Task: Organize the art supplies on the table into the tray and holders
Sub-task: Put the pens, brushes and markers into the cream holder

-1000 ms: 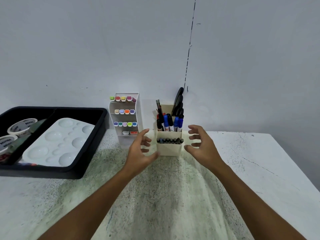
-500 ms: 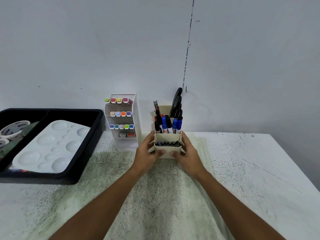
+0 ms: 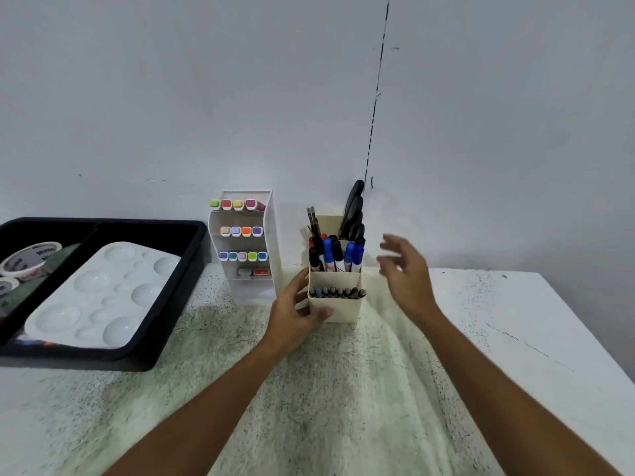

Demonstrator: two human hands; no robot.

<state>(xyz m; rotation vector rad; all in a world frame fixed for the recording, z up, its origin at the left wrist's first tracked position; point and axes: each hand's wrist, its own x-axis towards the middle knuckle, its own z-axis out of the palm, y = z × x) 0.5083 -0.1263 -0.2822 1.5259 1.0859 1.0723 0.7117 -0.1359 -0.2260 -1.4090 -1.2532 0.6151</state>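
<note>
My left hand (image 3: pixel 295 312) braces the cream pen holder (image 3: pixel 335 297) standing mid-surface (image 3: pixel 343 389), grip partly curled, thumb against its front wall, probably so it won't tip. At three o'clock of it my right hand (image 3: pixel 407 273) hovers spread wide, touching nothing. The black tray (image 3: pixel 171 304) sits at nine o'clock.

Left hand (image 3: pixel 292 316) gripping cream pen holder (image 3: pixel 335 304), right hand (image 3: pixel 407 274) open beside it

Soft, even light; wide-angle bending at edges; right hand (image 3: pixel 405 269) motion-blurred, shadows faint.
</note>
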